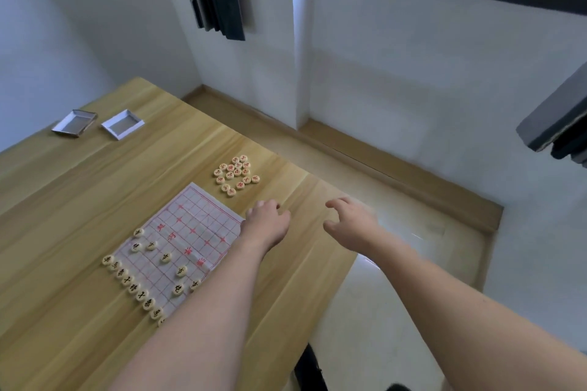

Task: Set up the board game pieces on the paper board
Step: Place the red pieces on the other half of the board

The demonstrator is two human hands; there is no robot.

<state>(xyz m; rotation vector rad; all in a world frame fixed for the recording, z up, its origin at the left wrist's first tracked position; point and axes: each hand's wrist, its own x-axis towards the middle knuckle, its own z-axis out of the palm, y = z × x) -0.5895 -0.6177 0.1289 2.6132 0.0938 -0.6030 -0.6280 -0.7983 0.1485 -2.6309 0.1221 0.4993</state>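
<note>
Black set placed, red set pending; both my hands empty.
Sixteen round wooden black-marked pieces (165, 257) occupy the red-gridded paper board (190, 232)'s near side; about sixteen red-marked discs (236, 175) clustered beyond it; my left hand (266, 224) and right hand (351, 225) loosely curled.

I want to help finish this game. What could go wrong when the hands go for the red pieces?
The red pieces sit in a tight cluster beyond the paper board, not far from the table edge; a careless grab might knock some off. The left hand hovers at the board's corner, so a sleeve-like brush of the forearm could shift the thin paper and disturb the black pieces already placed.
</note>
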